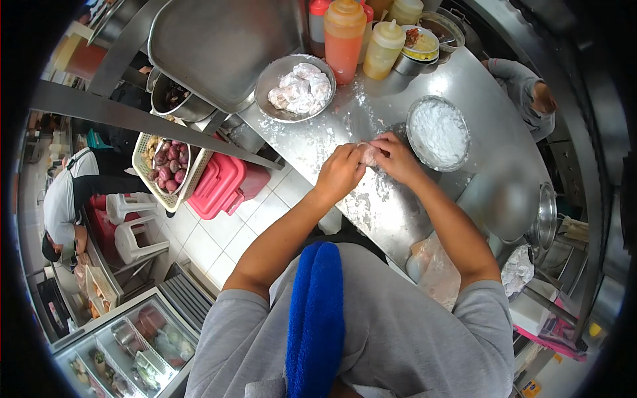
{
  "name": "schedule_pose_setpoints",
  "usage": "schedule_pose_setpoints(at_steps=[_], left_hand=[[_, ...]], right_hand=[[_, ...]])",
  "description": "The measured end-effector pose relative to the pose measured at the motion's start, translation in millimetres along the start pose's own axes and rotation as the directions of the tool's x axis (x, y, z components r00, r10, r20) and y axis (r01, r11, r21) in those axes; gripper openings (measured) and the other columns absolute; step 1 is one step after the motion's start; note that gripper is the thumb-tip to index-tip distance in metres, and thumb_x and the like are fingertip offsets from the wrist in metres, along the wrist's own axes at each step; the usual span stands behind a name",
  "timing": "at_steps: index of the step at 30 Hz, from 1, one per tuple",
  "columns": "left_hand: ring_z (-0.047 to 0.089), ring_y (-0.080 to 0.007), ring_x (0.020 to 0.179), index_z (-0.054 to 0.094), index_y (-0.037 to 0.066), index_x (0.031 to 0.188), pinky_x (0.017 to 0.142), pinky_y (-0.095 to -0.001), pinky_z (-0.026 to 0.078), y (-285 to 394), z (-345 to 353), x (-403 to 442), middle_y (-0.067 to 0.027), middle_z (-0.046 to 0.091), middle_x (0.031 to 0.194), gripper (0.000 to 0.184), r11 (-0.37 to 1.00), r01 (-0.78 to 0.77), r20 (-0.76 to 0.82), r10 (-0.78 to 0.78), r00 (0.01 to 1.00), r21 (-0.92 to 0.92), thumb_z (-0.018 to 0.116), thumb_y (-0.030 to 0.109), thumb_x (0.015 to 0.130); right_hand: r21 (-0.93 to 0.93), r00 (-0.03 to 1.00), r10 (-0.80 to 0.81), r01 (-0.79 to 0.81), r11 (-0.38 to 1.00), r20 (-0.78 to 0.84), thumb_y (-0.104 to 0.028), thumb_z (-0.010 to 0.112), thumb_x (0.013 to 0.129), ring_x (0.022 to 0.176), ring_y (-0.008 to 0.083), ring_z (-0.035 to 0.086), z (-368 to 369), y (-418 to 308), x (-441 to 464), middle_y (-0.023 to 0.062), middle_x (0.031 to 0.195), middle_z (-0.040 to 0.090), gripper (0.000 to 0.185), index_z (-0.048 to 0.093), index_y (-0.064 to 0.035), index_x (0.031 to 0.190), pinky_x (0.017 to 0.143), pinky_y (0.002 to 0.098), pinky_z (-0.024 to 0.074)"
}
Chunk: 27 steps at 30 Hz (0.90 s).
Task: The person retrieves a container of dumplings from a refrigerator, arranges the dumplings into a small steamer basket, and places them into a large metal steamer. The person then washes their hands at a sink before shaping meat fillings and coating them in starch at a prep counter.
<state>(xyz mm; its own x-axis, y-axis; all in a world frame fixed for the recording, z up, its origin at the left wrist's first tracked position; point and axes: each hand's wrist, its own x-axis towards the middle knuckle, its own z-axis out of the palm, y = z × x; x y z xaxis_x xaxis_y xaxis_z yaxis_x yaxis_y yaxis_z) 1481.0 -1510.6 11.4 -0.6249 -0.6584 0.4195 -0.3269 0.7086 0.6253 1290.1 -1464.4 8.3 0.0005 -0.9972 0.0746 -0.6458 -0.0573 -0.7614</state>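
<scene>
My left hand (341,171) and my right hand (397,159) meet over the steel table (361,123), fingers closed on a small pale pink piece of raw meat (369,154) between them. The fingers hide part of the piece. Just right of my right hand stands a metal bowl (434,166) of white flour (438,129). Farther off, to the upper left, a second metal bowl (265,81) holds several flour-coated pieces (302,87). Loose flour is smeared across the tabletop around my hands.
Squeeze bottles (344,46) and small tubs (421,44) line the table's back. A large metal tray (225,50) is at upper left. Red onions (172,162) sit by a red bin (215,189). Other people (66,199) are left and right (527,89).
</scene>
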Motion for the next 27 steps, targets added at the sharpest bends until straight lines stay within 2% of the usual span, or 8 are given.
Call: schedule_pose_setpoints(at_steps=[7, 9, 12, 19, 22, 24, 25, 27], left_hand=[[0.062, -0.0336, 0.090, 0.064, 0.002, 0.104, 0.078, -0.0391, 0.053, -4.7, -2.4, 12.5, -0.0150, 0.056, 0.110, 0.033, 0.979, 0.175, 0.043, -0.171, 0.984, -0.103, 0.070, 0.014, 0.074], [0.063, -0.0326, 0.089, 0.066, 0.003, 0.104, 0.078, -0.0394, 0.052, -5.1, -2.8, 15.4, -0.0137, 0.057, 0.111, 0.032, 0.964, 0.235, 0.068, -0.228, 0.971, -0.122, 0.069, 0.017, 0.076], [0.064, -0.0289, 0.086, 0.065, 0.000, 0.109, 0.078, -0.0343, 0.052, -4.5, -5.8, 18.6, -0.0148, 0.059, 0.109, 0.032, 0.952, 0.286, 0.116, -0.274, 0.955, -0.105, 0.066, 0.012, 0.080], [0.064, -0.0266, 0.084, 0.063, 0.001, 0.113, 0.076, -0.0336, 0.052, -3.8, -6.4, 20.9, -0.0162, 0.060, 0.108, 0.034, 0.891, 0.426, 0.077, -0.419, 0.905, -0.160, 0.065, 0.014, 0.082], [0.064, -0.0228, 0.083, 0.061, 0.000, 0.114, 0.075, -0.0304, 0.051, -9.0, -15.3, 14.7, -0.0157, 0.060, 0.109, 0.034, 0.835, 0.495, 0.003, -0.510, 0.860, -0.240, 0.063, 0.014, 0.084], [0.062, -0.0199, 0.086, 0.058, 0.000, 0.118, 0.076, -0.0279, 0.050, -14.9, -15.3, 5.8, -0.0130, 0.060, 0.111, 0.035, 0.718, 0.601, 0.007, -0.640, 0.769, -0.351, 0.060, 0.018, 0.089], [0.062, -0.0199, 0.086, 0.058, 0.000, 0.118, 0.076, -0.0279, 0.050, -15.4, -14.0, 3.0, -0.0130, 0.060, 0.111, 0.035, 0.720, 0.597, -0.001, -0.639, 0.769, -0.354, 0.060, 0.018, 0.089], [0.059, -0.0191, 0.094, 0.053, 0.000, 0.124, 0.080, -0.0299, 0.049, -13.4, -10.9, -1.7, -0.0102, 0.058, 0.113, 0.039, 0.298, 0.598, 0.186, -0.767, 0.614, -0.744, 0.057, 0.023, 0.093]], right_hand=[[0.078, 0.996, 0.089, -0.090, 0.993, 0.016, -0.015, 0.062, 0.085, 0.107, 0.0319, 0.054, -17.2, -24.5, -2.4, 0.0146, 0.120, 0.055, 0.043, 0.053, -0.0057, 0.126, 0.091, 0.0386, 0.0456], [-0.296, 0.965, -0.257, 0.231, 0.927, -0.052, -0.012, 0.066, 0.080, 0.111, 0.0321, 0.051, -19.2, -31.0, -5.7, 0.0133, 0.120, 0.055, 0.046, 0.053, -0.0073, 0.124, 0.093, 0.0401, 0.0450], [-0.392, 0.934, -0.357, 0.317, 0.864, -0.031, -0.009, 0.070, 0.075, 0.111, 0.0312, 0.051, -12.5, -33.0, -7.2, 0.0120, 0.120, 0.055, 0.047, 0.054, -0.0070, 0.119, 0.093, 0.0411, 0.0448], [-0.378, 0.955, -0.297, 0.280, 0.882, 0.012, -0.008, 0.069, 0.074, 0.109, 0.0305, 0.052, -0.2, -22.0, 3.9, 0.0108, 0.118, 0.056, 0.048, 0.054, -0.0086, 0.119, 0.092, 0.0416, 0.0452], [-0.348, 0.972, -0.235, 0.228, 0.909, 0.023, -0.009, 0.069, 0.073, 0.104, 0.0322, 0.055, 2.3, -19.0, 13.1, 0.0112, 0.112, 0.059, 0.046, 0.055, -0.0081, 0.116, 0.089, 0.0429, 0.0463], [-0.200, 0.996, -0.058, 0.044, 0.979, -0.064, -0.012, 0.070, 0.073, 0.097, 0.0307, 0.058, 7.9, -19.1, 20.2, 0.0118, 0.106, 0.062, 0.045, 0.055, -0.0066, 0.115, 0.085, 0.0418, 0.0477], [-0.203, 0.996, -0.065, 0.051, 0.978, -0.063, -0.012, 0.070, 0.073, 0.097, 0.0307, 0.058, 7.3, -21.9, 24.1, 0.0118, 0.106, 0.062, 0.045, 0.055, -0.0066, 0.115, 0.085, 0.0418, 0.0477], [0.043, 0.938, 0.339, -0.343, 0.939, 0.073, -0.023, 0.068, 0.077, 0.096, 0.0230, 0.060, 5.2, -28.7, 31.6, 0.0088, 0.105, 0.064, 0.042, 0.057, -0.0083, 0.116, 0.079, 0.0374, 0.0487]])
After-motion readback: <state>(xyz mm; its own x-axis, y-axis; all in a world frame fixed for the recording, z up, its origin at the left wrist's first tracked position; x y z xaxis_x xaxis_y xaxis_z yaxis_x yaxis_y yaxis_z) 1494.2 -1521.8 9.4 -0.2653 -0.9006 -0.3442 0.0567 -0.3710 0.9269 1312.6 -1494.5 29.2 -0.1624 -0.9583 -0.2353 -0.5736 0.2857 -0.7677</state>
